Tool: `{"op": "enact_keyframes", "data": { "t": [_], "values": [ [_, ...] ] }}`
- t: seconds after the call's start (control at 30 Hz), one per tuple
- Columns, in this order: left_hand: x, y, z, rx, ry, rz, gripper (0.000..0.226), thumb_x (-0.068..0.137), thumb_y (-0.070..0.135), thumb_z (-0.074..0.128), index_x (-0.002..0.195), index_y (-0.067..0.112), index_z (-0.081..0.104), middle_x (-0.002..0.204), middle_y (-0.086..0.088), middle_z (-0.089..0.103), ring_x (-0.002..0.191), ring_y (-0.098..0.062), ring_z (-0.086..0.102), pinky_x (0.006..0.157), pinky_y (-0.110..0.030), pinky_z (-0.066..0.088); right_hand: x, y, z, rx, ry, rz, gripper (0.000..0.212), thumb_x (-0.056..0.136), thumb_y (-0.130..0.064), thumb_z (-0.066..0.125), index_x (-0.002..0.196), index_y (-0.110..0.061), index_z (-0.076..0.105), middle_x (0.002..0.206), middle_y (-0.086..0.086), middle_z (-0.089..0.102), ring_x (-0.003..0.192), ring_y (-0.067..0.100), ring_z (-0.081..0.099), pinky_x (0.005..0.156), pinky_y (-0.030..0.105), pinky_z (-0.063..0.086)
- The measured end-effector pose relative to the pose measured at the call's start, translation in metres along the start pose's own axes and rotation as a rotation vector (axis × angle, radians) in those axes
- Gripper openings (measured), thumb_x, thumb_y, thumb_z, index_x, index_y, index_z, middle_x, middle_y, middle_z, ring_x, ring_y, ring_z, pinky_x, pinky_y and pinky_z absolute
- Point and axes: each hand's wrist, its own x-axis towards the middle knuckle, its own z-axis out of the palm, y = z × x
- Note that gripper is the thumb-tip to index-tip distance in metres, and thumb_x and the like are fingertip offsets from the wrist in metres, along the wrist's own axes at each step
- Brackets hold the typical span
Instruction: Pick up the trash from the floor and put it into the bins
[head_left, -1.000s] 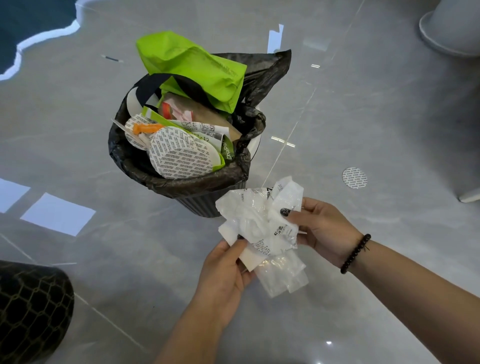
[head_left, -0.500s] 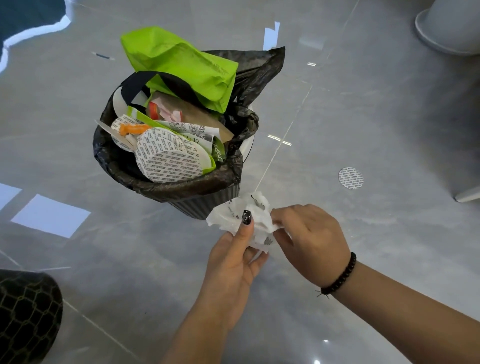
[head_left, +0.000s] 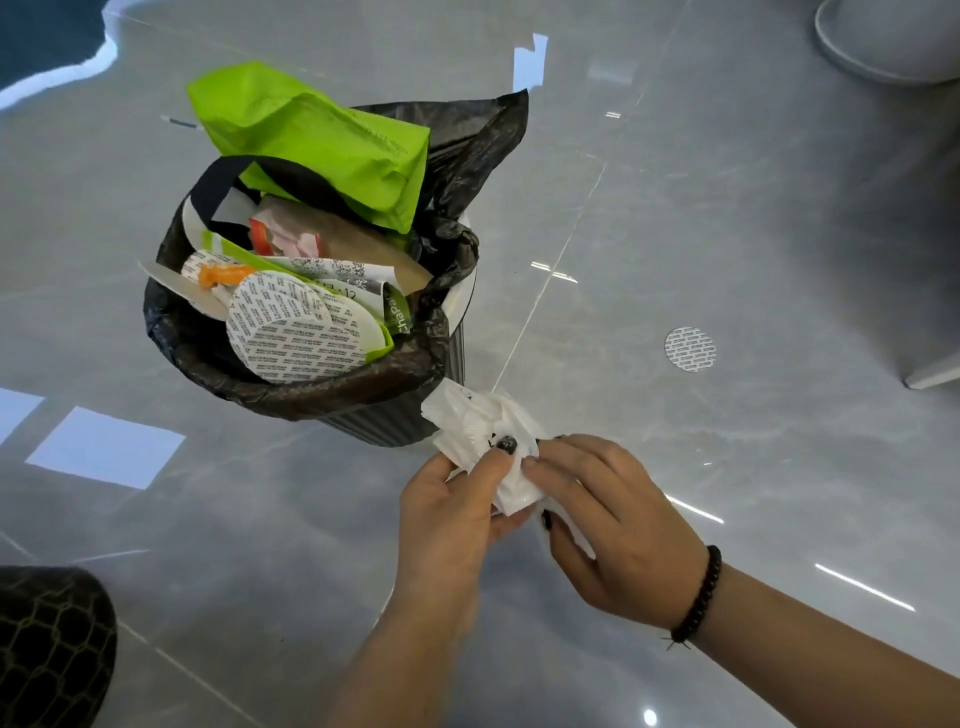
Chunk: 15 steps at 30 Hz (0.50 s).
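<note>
Grey polished floor fills the view, tile seams and window reflections across it. A dark ribbed bin stands on it left of centre, lined with a black bag whose edge is rolled over the rim and flares up at the back right. The bin is heaped above the rim — a crumpled lime-green bag with a black strap sits highest at the back, brown paper and printed slips below it, and a stack of white round seals with grey print toward the front, an orange scrap lying on them.

Lower left corner: a dark object with a gold honeycomb pattern, partly cut off by the frame edge.

Both hands meet just in front of the bin's lower right side. Left hand is curled round a crumpled white wrapper wad, thumb with dark nail pressed on top of it. Right hand closes on the same wad from the right, fingertips pinching its lower part; a black bead bracelet is on that wrist. The wad is held off the floor, beside the bin wall and below its rim, not inside.

One more round printed seal lies flat on the floor, well apart to the right of the bin — untouched.
</note>
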Motion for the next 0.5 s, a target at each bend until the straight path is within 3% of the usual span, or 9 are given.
{"op": "enact_keyframes", "data": {
  "t": [0.07,0.17,0.33,0.4,0.5],
  "values": [
    [0.000,0.000,0.001,0.024,-0.030,0.018,0.026,0.079,0.023,0.071,0.105,0.021,0.070,0.099,-0.003,0.075,0.093,-0.020,0.071,0.079,-0.038,0.058,-0.005,-0.001,0.000,-0.008,-0.020,0.009,0.044,0.077,-0.007,0.061,0.121,0.001,0.060,0.122,0.016,0.060,0.114,0.031,0.053,0.105,0.035,0.039],
    [0.003,0.000,0.003,0.065,-0.031,0.019,0.047,0.063,0.032,0.077,0.108,0.020,0.069,0.099,-0.003,0.075,0.095,-0.020,0.071,0.083,-0.041,0.057,-0.008,0.000,0.004,-0.039,-0.031,-0.022,0.045,0.079,-0.005,0.046,0.122,0.001,0.059,0.126,0.015,0.059,0.116,0.035,0.053,0.102,0.040,0.042],
    [0.018,-0.005,0.002,0.035,0.110,0.011,0.032,0.079,0.011,0.073,0.110,0.015,0.068,0.100,-0.006,0.074,0.093,-0.022,0.071,0.086,-0.043,0.056,-0.006,0.022,0.010,0.048,-0.096,-0.112,0.041,0.085,-0.007,0.032,0.122,-0.006,0.049,0.131,0.013,0.047,0.119,0.033,0.049,0.100,0.038,0.042],
    [0.022,-0.003,0.004,0.008,0.124,0.018,0.029,0.080,0.008,0.072,0.108,0.015,0.068,0.099,-0.004,0.075,0.092,-0.020,0.071,0.087,-0.042,0.056,-0.004,0.037,0.010,0.160,-0.069,-0.029,0.037,0.083,-0.009,0.040,0.119,-0.009,0.047,0.129,0.012,0.042,0.116,0.030,0.049,0.099,0.035,0.042],
    [0.025,-0.001,0.008,-0.006,0.097,0.029,0.031,0.081,0.007,0.072,0.110,0.015,0.067,0.100,-0.002,0.075,0.093,-0.017,0.071,0.087,-0.042,0.056,0.005,0.075,0.013,0.183,0.044,0.284,0.036,0.084,-0.021,0.049,0.119,-0.011,0.045,0.126,0.010,0.037,0.117,0.024,0.043,0.102,0.029,0.036]
  ]
}}
